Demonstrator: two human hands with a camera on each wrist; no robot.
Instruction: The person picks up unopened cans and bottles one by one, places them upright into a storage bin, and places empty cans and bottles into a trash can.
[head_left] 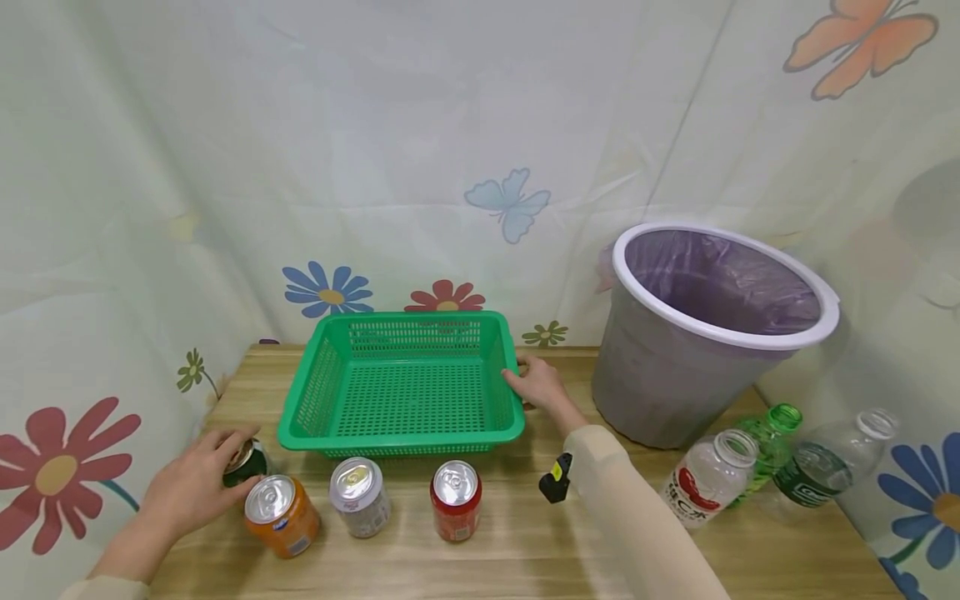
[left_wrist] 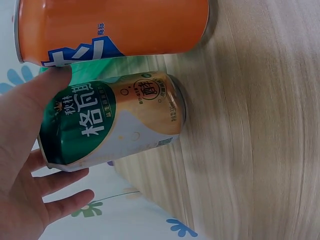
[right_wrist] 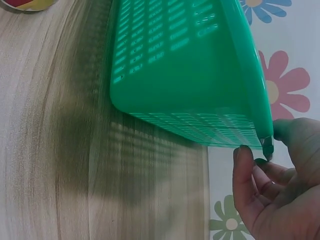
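My left hand (head_left: 191,483) is around a dark green can (left_wrist: 80,122) with gold and white on its lower part. In the left wrist view its thumb lies along one side of this upright can and its spread fingers reach past the other. An orange can (head_left: 283,517) stands right beside it, close to the thumb. My right hand (head_left: 540,385) pinches the right rim of a green plastic basket (head_left: 408,437), thumb on top and fingers below, as the right wrist view shows. Inside, the basket holds nothing.
A white can (head_left: 362,500) and a red can (head_left: 456,504) stand before the basket. To the right is a grey bin (head_left: 652,383) with a purple liner. Near it stand a clear red-labelled bottle (head_left: 708,479), a green bottle (head_left: 772,442) and a clear green-labelled bottle (head_left: 817,467).
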